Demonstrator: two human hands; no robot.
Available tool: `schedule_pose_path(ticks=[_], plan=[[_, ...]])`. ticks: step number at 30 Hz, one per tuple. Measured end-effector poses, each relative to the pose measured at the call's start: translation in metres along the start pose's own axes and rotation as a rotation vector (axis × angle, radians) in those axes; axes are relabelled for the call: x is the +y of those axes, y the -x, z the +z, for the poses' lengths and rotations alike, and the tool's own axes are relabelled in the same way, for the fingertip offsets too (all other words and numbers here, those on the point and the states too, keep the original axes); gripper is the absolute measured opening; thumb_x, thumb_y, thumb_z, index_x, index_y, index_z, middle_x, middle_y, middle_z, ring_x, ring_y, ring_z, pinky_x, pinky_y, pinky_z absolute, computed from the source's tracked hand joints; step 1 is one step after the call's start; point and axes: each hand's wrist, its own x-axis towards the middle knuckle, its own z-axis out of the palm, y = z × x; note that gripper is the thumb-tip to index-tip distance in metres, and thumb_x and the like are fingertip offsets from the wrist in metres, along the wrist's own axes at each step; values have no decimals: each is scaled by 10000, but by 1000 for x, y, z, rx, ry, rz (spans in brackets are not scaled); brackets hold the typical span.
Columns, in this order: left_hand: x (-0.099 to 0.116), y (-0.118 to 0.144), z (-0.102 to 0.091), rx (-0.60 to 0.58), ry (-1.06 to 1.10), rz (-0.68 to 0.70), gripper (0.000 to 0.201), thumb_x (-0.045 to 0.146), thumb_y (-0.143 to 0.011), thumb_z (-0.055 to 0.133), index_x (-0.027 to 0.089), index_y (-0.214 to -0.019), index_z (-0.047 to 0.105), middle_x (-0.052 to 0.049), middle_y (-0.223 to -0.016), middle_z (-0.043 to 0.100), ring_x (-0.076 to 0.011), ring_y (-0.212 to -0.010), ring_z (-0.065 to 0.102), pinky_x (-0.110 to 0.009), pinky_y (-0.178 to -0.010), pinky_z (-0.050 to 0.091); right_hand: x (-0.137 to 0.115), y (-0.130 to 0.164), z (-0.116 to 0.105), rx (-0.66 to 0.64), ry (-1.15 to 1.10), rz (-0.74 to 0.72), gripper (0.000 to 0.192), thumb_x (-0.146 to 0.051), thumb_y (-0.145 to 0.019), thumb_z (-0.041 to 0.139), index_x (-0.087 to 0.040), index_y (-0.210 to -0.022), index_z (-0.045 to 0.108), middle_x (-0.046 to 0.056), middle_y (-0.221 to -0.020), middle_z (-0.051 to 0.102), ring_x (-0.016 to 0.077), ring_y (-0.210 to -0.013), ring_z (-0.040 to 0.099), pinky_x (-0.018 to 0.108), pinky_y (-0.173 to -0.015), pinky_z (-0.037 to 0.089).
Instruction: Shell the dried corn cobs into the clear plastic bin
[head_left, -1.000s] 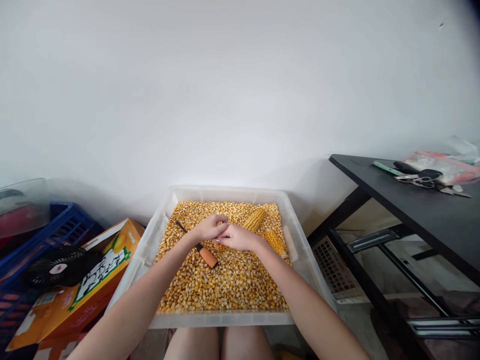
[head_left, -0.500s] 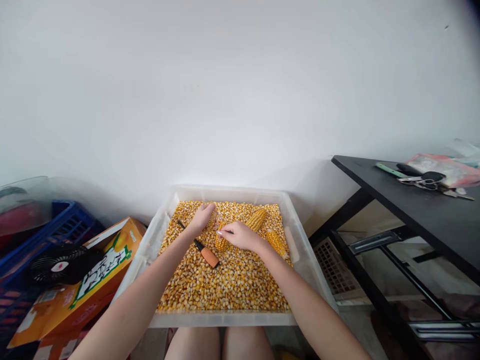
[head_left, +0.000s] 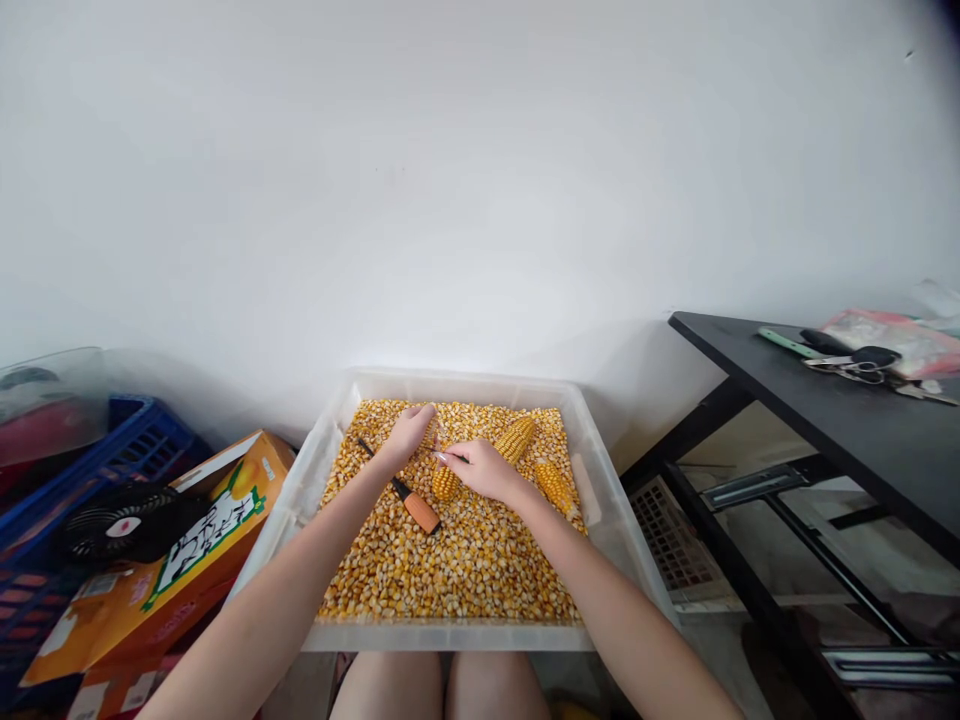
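A clear plastic bin (head_left: 450,636) holds a deep layer of loose corn kernels (head_left: 450,580). Near its far side, my left hand (head_left: 409,432) is closed around a corn cob, mostly hidden by the hand. My right hand (head_left: 484,468) pinches a thin tool with a dark part showing between the fingers; its tip is close to that cob. Beside and below my right hand lie several ears of corn (head_left: 517,437) on the kernels. A tool with an orange handle (head_left: 421,511) and a dark shaft rests on the kernels, partly behind my left forearm.
At right stands a black table (head_left: 840,410) with scissors (head_left: 862,368) and a plastic bag (head_left: 900,340) on it. To the left are an orange cardboard box (head_left: 217,520), a black fan (head_left: 112,525) and a blue crate (head_left: 150,435). A white wall (head_left: 480,200) rises behind the bin.
My right hand has shifted slightly up, with the thin tool's tip nearer the cob in my left hand. The view has moved slightly; my left hand stays closed.
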Motion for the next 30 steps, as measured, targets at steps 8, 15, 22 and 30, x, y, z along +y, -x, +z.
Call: schedule_pose_path(ticks=[8, 15, 22, 30], plan=[[-4, -3, 0, 2, -246, 146, 248, 389, -698, 393, 198, -542, 366, 42, -516, 371, -116, -527, 391, -236, -506, 308, 1, 0, -10, -96, -41, 23, 311, -317, -872, 461, -135, -709, 654, -26, -555, 498, 94, -552, 407, 223, -547, 263], [1, 5, 3, -158, -487, 343, 221, 330, -707, 366, 199, -530, 349, 43, -515, 339, -122, -546, 364, -248, -530, 260, 1, 0, -8, -164, 1, 87, 276, -298, -852, 497, -131, -777, 704, -14, -538, 535, 94, -520, 425, 225, -536, 277], [4, 8, 2, -219, -527, 382, 233, 316, -725, 369, 194, -529, 340, 49, -521, 339, -116, -546, 357, -250, -538, 262, 2, 0, -9, -199, -103, 128, 291, -318, -845, 512, -120, -811, 722, -42, -477, 442, 73, -473, 331, 219, -499, 238], [10, 16, 1, -417, -458, 441, 207, 282, -710, 379, 186, -527, 370, 45, -532, 361, -108, -544, 360, -243, -541, 281, 15, -2, -9, -264, -226, 44, 322, -389, -807, 566, -114, -830, 732, -37, -518, 467, 74, -512, 310, 219, -514, 249]])
